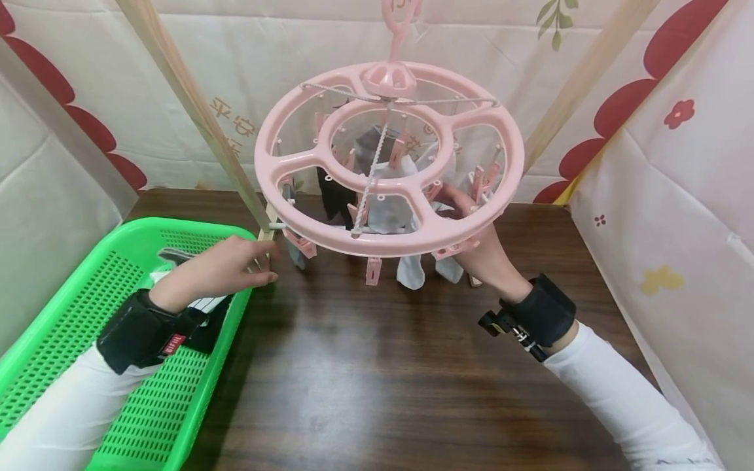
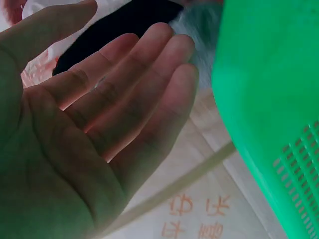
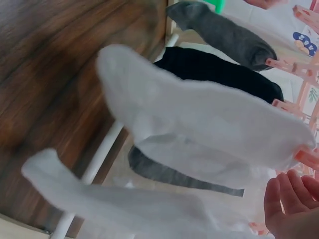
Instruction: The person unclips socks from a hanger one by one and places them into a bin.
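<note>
A round pink drying rack (image 1: 389,245) hangs over the table with several socks clipped below it. My right hand (image 1: 485,252) reaches under its right side. In the right wrist view, the fingertips are right at a pink clothespin (image 3: 306,157) that bears a white sock (image 3: 199,114); the fingers look loosely bent. A second white sock (image 3: 114,204) hangs beside it. Farther along are a black sock (image 3: 224,74) and a dark grey sock (image 3: 229,37). My left hand (image 1: 220,268) hovers over the right rim of the green basket (image 1: 226,340), fingers extended, palm bare in its wrist view.
Dark and striped fabric pieces (image 1: 203,340) lie in the basket on the left. Wooden poles (image 1: 188,98) slant up on both sides of the rack. The brown table (image 1: 365,379) spreads below, with patterned cloth walls (image 1: 665,196) around it.
</note>
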{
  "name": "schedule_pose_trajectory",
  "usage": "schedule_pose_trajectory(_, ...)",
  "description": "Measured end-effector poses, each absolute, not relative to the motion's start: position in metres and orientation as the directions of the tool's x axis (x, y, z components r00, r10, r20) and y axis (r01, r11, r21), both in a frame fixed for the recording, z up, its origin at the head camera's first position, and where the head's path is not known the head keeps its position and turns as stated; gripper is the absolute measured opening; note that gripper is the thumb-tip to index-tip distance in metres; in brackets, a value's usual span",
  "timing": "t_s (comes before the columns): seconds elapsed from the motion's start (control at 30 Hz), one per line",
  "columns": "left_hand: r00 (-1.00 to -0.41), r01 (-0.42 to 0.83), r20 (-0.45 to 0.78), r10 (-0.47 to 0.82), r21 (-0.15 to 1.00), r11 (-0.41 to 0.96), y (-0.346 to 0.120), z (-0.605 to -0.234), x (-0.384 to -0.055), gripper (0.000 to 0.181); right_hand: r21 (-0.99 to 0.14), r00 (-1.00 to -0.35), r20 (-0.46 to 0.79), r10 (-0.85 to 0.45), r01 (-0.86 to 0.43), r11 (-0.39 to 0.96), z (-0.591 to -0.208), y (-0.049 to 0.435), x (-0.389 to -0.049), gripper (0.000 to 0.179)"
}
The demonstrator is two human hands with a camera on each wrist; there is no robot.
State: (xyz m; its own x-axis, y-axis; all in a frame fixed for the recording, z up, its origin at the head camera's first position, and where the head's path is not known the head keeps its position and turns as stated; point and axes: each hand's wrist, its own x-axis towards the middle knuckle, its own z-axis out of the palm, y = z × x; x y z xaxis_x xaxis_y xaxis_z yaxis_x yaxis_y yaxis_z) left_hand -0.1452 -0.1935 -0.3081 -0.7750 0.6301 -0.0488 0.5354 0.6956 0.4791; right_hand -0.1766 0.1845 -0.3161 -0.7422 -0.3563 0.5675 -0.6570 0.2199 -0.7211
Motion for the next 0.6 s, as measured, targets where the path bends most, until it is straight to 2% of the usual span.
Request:
schedule_pose_trajectory(0.17,-0.757,0.572,-0.038,0.653,0.445,0.689,-0.179,-0.312,-0.148,0.029,-0.696,-0.722,0.612,-0.322,-0.685,0.214,-0.313,0.181,-0.175,0.086)
schedule_pose_trajectory(0.3,-0.732,0.607,-0.013,0.681,0.442,0.661,-0.166,-0.314,-0.152,0.037,-0.663,-0.705,0.651,-0.283,-0.709,0.240,-0.314,0.178,-0.173,0.087)
schedule_pose_trajectory(0.47,-0.679,0.664,0.048,0.733,0.466,0.585,-0.155,-0.319,-0.156,0.017,-0.607,-0.671,0.694,-0.261,-0.741,0.287,-0.311,0.173,-0.173,0.082)
schedule_pose_trajectory(0.6,-0.662,0.664,0.038,0.748,0.492,0.563,-0.149,-0.326,-0.158,0.014,-0.582,-0.650,0.710,-0.272,-0.759,0.293,-0.307,0.169,-0.171,0.078)
